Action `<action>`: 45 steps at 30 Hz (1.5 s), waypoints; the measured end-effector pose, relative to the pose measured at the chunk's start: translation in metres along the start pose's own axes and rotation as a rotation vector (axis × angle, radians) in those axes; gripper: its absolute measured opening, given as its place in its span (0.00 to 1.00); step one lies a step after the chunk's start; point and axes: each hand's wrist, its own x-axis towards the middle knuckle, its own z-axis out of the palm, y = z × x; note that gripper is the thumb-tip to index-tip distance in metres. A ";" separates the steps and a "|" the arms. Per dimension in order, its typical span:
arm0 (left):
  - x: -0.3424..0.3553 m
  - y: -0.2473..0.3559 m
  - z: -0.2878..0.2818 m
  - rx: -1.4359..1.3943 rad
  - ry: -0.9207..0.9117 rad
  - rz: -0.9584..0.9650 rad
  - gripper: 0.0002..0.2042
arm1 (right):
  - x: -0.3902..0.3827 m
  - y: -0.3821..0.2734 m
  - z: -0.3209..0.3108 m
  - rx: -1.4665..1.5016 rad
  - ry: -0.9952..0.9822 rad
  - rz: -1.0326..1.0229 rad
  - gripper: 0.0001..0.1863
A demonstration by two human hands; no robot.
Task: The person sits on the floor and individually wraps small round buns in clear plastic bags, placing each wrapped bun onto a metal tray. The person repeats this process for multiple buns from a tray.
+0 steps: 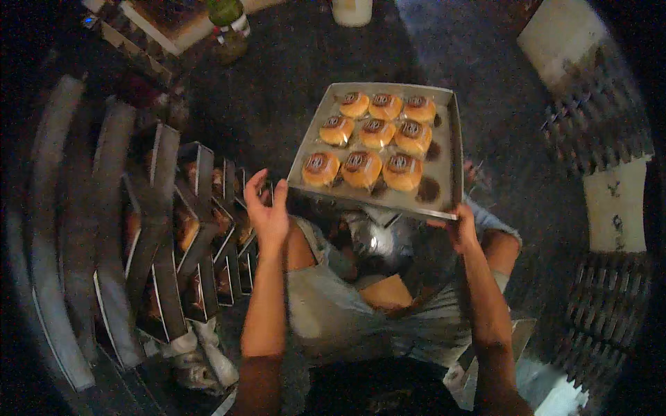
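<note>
A square shallow tray (440,118) holds several golden buns (377,132) in rows, each in clear wrap with a printed top; dark round marks show on its bare right side. My right hand (458,227) grips the tray's front-right corner, fingers partly underneath. My left hand (269,208) is open beside the front-left corner, fingers raised and apart, thumb at or very near the edge; I cannot tell if it touches. Below the tray, between my legs, sit a shiny metal object (374,239) and a brown cardboard-like piece (388,291).
Stacked metal trays (166,229), some holding baked goods, crowd my left beside long metal racks (52,229). A pale container (352,10) and a green item (225,14) stand ahead on the dark floor (277,83). Pale boards (614,208) and slatted racks (603,305) line the right.
</note>
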 end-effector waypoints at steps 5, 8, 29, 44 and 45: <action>-0.007 0.008 -0.066 -0.364 -0.470 -0.430 0.31 | -0.119 -0.026 -0.010 0.080 0.106 -0.200 0.33; -0.064 0.015 -0.056 -0.142 -0.516 -0.230 0.27 | -0.192 -0.026 -0.050 0.036 0.319 -0.260 0.36; 0.041 0.464 -0.143 -0.347 -0.418 0.461 0.43 | -0.183 -0.556 0.129 -0.129 0.086 -0.654 0.29; 0.029 0.946 -0.420 0.012 0.500 0.697 0.34 | -0.262 -0.852 0.694 0.099 -1.176 -0.594 0.26; 0.022 0.947 -0.436 -0.047 0.482 0.640 0.37 | -0.267 -0.849 0.734 0.149 -1.185 -0.596 0.25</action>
